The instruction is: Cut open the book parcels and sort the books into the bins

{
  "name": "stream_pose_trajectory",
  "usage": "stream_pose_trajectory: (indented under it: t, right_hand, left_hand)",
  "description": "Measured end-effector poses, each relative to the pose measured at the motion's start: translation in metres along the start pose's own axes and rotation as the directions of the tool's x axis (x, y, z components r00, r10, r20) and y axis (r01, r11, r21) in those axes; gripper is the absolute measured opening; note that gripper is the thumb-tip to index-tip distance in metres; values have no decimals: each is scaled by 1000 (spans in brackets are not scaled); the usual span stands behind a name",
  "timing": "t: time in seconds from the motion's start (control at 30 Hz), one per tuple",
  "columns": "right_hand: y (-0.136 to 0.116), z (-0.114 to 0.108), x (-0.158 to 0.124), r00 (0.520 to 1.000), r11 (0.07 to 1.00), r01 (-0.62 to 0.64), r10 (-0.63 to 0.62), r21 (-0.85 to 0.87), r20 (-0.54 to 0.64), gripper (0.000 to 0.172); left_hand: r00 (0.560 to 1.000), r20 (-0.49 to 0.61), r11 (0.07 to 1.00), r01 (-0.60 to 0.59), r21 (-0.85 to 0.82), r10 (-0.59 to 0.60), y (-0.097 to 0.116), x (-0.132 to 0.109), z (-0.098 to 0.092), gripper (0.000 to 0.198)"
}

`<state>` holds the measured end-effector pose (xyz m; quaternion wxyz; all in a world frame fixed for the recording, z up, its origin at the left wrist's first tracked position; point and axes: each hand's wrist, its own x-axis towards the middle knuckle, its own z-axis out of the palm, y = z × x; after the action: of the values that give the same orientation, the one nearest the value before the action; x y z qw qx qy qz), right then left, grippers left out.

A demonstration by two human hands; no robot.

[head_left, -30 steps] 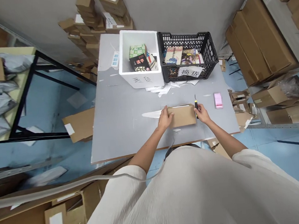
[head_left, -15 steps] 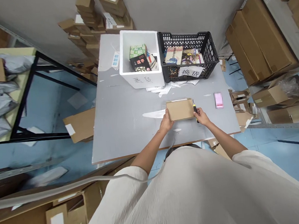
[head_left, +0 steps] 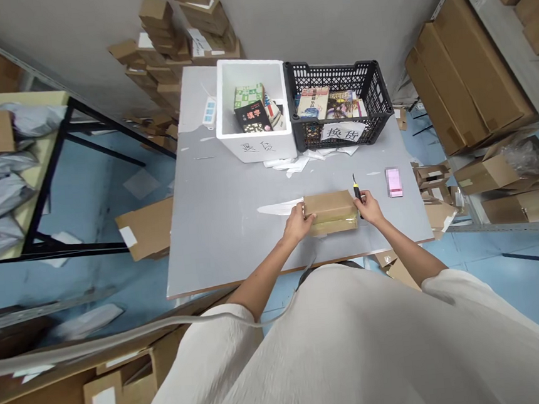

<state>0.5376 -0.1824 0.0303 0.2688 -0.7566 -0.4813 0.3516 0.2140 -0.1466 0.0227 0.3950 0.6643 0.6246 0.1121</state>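
A small brown cardboard box rests on the grey table, its near side crossed by a shiny strip of tape. Around its left end my left hand is closed, thumb on the near edge. My right hand is beside the right end, fingers wrapped round a black and yellow utility knife. The blade points away from me, up past the box's far edge. Whether the right fingers also touch the box is hard to see.
Behind the box stand a white foam bin and a black plastic crate, both with books inside. A phone lies on the right, paper scraps before the bins. Cardboard boxes fill the right shelf; grey parcels lie left.
The box has turned toward me, so its taped side now shows, and it sits slightly nearer. My right hand moved slightly right with the knife; the left hand shifted its hold.
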Motion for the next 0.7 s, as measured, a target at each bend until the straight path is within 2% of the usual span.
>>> stream_pose_trajectory:
  t: [0.13,0.23,0.3,0.47,0.57,0.7]
  right_hand:
    - [-1,2,6,999,995,12,-8,102,-41,54]
    - [1,2,11,998,986,27,-18,166,-55,60]
    - [2,2,13,999,979,36,-30,200,-33,63]
    - [2,8,14,998,971,66,-69,229,6,66]
    - [0,9,12,996,979,85,-84,187,-18,66]
    - [-5,5,9,994,991,104,-100,80,-46,65]
  left_hand:
    - [992,-129,1000,-13,-16,11,5,9,4,37]
    - [987,-129,995,-99,-8,97,5,14,6,26]
    - [982,-92,987,-162,20,163,3,16,8,30]
    - [964,-42,943,-247,225,262,3,17,11,60]
    - [969,-46,923,-216,318,243,9,20,13,63]
    - [983,-20,918,-165,361,184,17,30,13,63]
